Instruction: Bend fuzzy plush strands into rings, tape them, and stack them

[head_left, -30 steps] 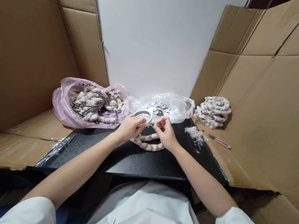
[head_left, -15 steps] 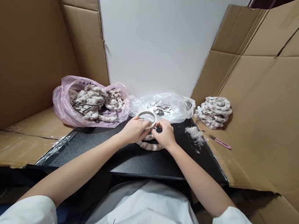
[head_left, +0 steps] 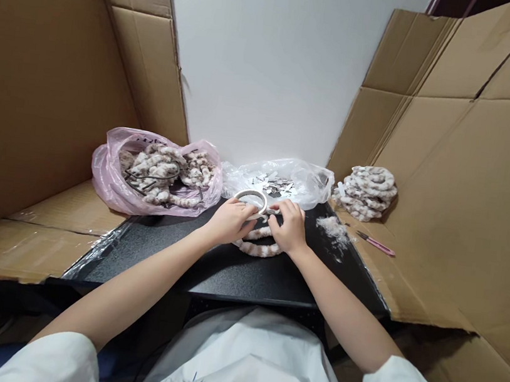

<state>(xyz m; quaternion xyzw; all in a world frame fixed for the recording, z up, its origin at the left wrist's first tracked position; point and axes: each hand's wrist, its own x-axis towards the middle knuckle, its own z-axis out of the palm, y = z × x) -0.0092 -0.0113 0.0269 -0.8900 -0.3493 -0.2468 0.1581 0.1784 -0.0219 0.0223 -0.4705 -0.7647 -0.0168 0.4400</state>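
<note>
My left hand (head_left: 228,219) grips a white roll of tape (head_left: 252,198), held on edge above the black table (head_left: 207,263). My right hand (head_left: 291,225) is pressed close beside it, fingers curled at the roll's right side; what it pinches is hidden. Under both hands lies a curved furry headband (head_left: 260,248) in cream and brown, its ends covered by my fingers.
A pink bag (head_left: 108,186) of furry headbands sits at the back left. A clear bag (head_left: 306,182) of small metal pieces is behind the hands. A stack of furry headbands (head_left: 369,191), a tuft of fluff (head_left: 334,227) and pink snips (head_left: 376,244) lie right. Cardboard walls stand all round.
My hands have come together. The right hand has slid over the top of the headband, close against the tape roll; the left hand has lowered the roll slightly.
</note>
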